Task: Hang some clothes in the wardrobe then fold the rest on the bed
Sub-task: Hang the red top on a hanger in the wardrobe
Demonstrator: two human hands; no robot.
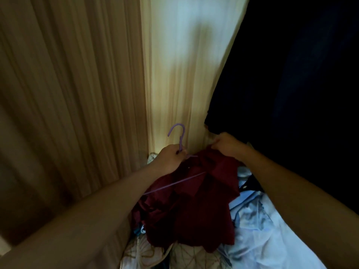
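Dim room: left grip (171,159) curled round purple hanger (181,139) neck; right grip (226,144) pinches maroon garment (194,202) far edge, over bed (272,241) w/ rumpled sheets. Beige curtain (77,94) left, dark cloth (291,74) right

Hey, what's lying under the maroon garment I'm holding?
Under the maroon garment, pale blue clothing shows at the right edge and patterned bedding at the bottom edge; whatever lies directly beneath is covered.

Pleated beige curtain (77,94) fills left and centre; daylight glows through centre strip. Right of curtain: dark fabric (291,74). Below curtain: patterned bedding (151,255). Room dim.
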